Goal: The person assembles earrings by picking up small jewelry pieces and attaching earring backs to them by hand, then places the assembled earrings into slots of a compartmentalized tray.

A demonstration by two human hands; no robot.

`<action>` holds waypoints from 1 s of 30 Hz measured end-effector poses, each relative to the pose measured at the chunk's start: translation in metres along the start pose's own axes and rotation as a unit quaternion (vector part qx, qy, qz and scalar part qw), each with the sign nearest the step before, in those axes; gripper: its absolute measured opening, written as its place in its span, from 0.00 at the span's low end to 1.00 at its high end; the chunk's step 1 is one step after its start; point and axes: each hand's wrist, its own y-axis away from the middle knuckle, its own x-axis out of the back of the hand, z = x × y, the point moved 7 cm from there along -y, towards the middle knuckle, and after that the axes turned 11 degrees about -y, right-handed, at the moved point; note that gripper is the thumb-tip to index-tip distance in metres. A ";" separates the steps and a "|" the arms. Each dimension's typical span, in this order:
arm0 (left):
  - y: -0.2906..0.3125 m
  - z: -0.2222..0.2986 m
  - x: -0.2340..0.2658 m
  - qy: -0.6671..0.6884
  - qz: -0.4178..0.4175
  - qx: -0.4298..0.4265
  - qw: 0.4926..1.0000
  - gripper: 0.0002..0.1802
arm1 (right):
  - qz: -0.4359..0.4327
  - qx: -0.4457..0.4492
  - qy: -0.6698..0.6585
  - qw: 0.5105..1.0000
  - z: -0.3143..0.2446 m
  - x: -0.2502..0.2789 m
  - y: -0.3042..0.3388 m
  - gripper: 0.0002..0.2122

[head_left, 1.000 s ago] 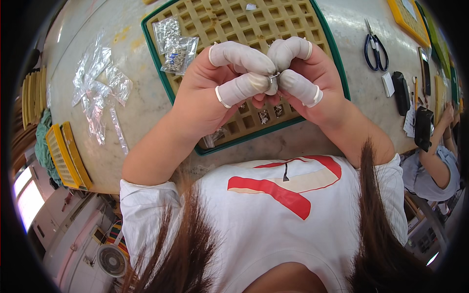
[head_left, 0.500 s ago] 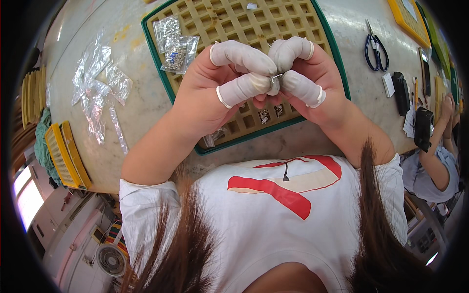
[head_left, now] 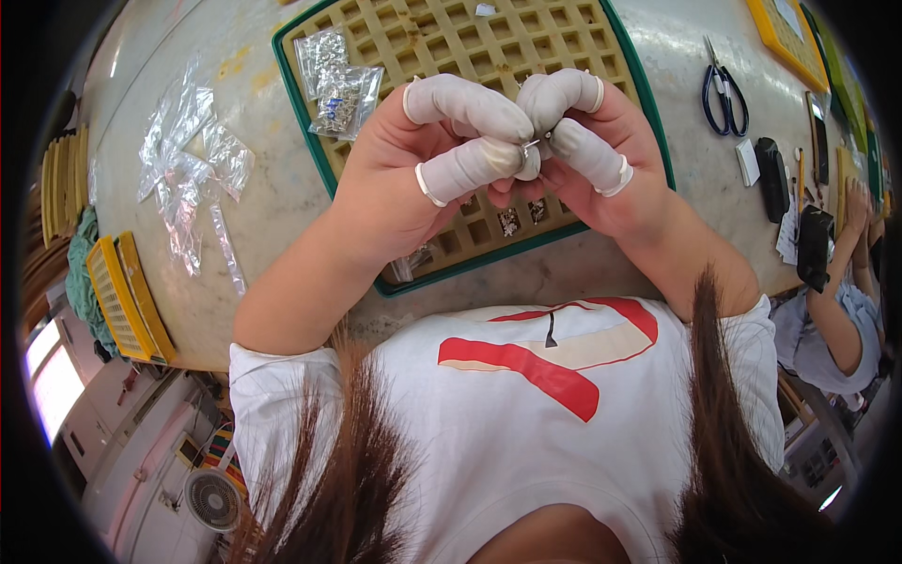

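Observation:
White finger cots cover the thumb and some fingertips of both my hands. My left hand [head_left: 413, 150] pinches a tiny silvery metal piece [head_left: 533, 144], whose exact kind is too small to make out. On the other side of it, my right hand [head_left: 601, 141] has its fingers closed around the same spot, its thumb tip close to the piece. Both hands are above a beige compartment tray [head_left: 474, 64] with a green rim, which they partly cover. Small silvery parts [head_left: 508, 223] lie in a few of its compartments near the front.
Clear bags of small metal parts [head_left: 346, 99] lie on the tray's left. Crumpled plastic wrappers [head_left: 183, 169] and a yellow basket [head_left: 132, 299] are further left. Blue-handled scissors [head_left: 723, 99] and a black case [head_left: 771, 179] lie to the right. Another person's arm [head_left: 841, 268] is at the far right.
My right thumb has shifted slightly up and away from the left fingertips, showing more of the metal piece. The left hand has barely moved.

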 end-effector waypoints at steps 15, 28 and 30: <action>-0.002 0.002 0.001 -0.027 0.015 -0.016 0.999 0.08 | 0.012 0.014 0.074 0.997 -0.004 0.000 0.001 0.07; 0.004 0.005 0.000 -0.078 0.012 -0.035 0.996 0.06 | 0.022 0.029 0.113 0.993 -0.003 -0.005 0.006 0.07; 0.005 0.005 0.000 -0.078 0.014 -0.032 0.996 0.06 | 0.025 0.028 0.110 0.993 -0.002 -0.005 0.007 0.08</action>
